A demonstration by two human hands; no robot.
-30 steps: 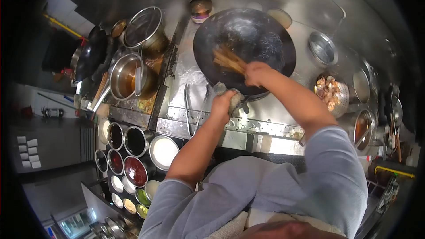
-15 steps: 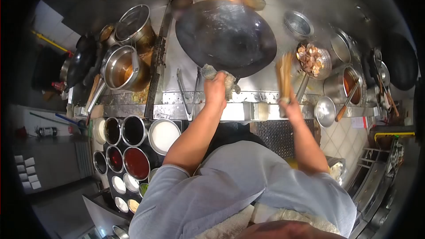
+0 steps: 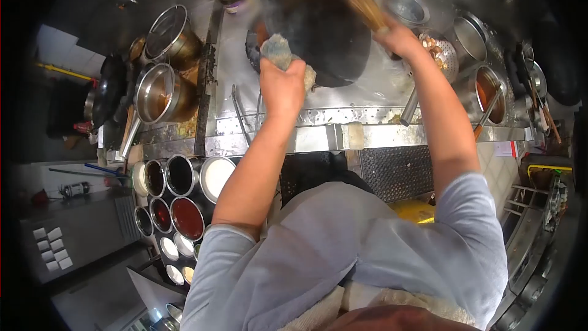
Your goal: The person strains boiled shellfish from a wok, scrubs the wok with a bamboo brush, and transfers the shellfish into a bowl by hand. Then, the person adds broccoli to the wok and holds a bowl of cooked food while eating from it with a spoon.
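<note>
In the head view a large dark wok [image 3: 318,30] is tipped up over the stove, its far part running out of the top of the frame. My left hand [image 3: 283,86] is closed around a grey cloth [image 3: 277,53] at the wok's near left edge; the exact grip on the metal is hidden by the cloth. My right hand [image 3: 398,38] is wrapped round the base of a bamboo wok brush [image 3: 364,5]. The bristles point up and left, close to the wok's right side, and whether they touch it I cannot tell.
A skimmer [image 3: 450,67] with brownish pieces lies right of the wok, beside a pot of reddish liquid [image 3: 488,89]. Steel pots [image 3: 156,95] stand left. Tongs [image 3: 239,110] rest near the stove's front edge. Sauce containers [image 3: 187,217] sit at lower left.
The wok has been lifted and tilted, with my left hand moving up and left. My right hand has carried the bamboo brush up and left to the wok. Flames behind the wok no longer show.
</note>
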